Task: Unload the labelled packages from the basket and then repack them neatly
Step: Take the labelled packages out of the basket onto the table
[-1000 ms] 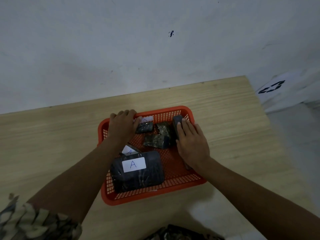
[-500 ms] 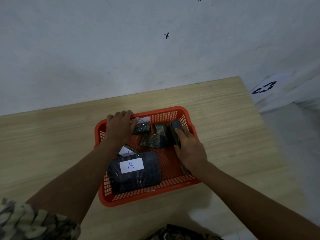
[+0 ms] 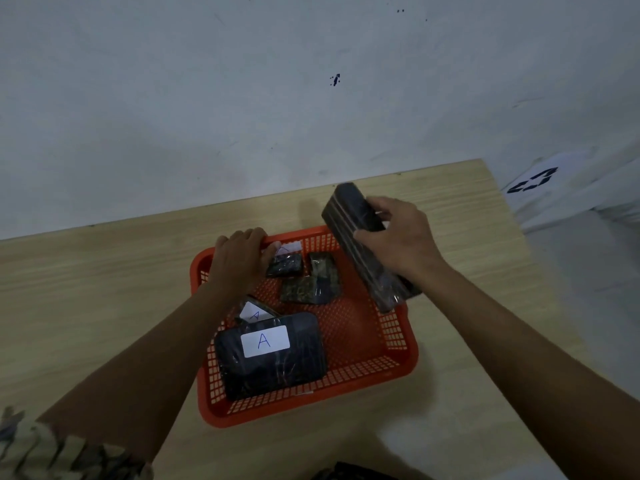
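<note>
Head camera looked down at a wooden table (image 3: 104, 289) with an orange basket (image 3: 398, 362) in the middle of the frame. At the lower left, a patterned sleeve (image 3: 52, 452) showed at the edge.

The left hand (image 3: 239, 261) rested on the far left rim of the basket, fingers curled over the edge. It seemed to hold the basket steady. It held no package, though its thumb sat just beside a small dark package (image 3: 285, 265) with a white label.

In the lower left part of the basket lay a big dark package (image 3: 273, 358) with a white label marked "A". Another labelled package (image 3: 256, 311) peeked out from behind it. Near the middle sat two small greenish packages (image 3: 306, 289), touching each other.

To the right, the right hand (image 3: 401, 244) was closed around a long dark package (image 3: 356, 244). Thumb on the near side, fingers wrapped over the far side. The package was lifted above the right rim of the basket, tilted, with one end pointing to the upper middle of the frame. Its label could not be seen.

The step looked like unloading, and an early part of it, since most packages were in the basket. The next move would likely be to set the long package down on bare table at the right, well clear of the basket, then reach back for another.
</note>
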`<action>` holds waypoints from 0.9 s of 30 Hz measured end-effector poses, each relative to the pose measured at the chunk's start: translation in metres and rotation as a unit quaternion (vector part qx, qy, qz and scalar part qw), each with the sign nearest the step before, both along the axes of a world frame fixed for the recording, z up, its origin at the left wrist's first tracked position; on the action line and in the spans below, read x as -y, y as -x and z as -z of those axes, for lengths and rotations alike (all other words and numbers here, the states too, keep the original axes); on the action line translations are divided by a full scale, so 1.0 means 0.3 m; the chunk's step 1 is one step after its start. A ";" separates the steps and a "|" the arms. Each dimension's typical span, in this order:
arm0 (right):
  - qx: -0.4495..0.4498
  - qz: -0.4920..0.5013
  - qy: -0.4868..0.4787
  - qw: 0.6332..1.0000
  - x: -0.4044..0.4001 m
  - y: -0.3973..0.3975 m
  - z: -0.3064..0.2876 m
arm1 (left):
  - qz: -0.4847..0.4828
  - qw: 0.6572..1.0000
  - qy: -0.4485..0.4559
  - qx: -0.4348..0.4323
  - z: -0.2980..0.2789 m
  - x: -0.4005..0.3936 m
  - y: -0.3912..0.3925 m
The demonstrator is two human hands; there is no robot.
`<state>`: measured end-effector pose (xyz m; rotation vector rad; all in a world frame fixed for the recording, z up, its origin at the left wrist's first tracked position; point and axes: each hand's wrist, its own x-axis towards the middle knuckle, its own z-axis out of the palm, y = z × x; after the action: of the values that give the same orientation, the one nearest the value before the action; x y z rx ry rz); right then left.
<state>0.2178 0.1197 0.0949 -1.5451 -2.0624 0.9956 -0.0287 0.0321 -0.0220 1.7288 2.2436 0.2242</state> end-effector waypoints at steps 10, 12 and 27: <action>0.044 -0.063 -0.237 0.968 -0.244 0.020 0.167 | 0.009 1.000 0.011 -0.002 0.002 -0.003 0.014; 0.060 -0.055 -0.220 0.972 -0.262 -0.007 0.242 | 0.009 1.000 0.013 -0.002 0.002 -0.002 0.012; 0.110 -0.067 -0.074 0.989 -0.206 -0.207 0.479 | 0.005 1.000 0.008 -0.010 0.015 0.009 0.011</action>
<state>0.2798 0.1815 -0.0489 -1.5145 -2.3608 0.7244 -0.0322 0.0293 -0.0265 1.7408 2.2439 0.1883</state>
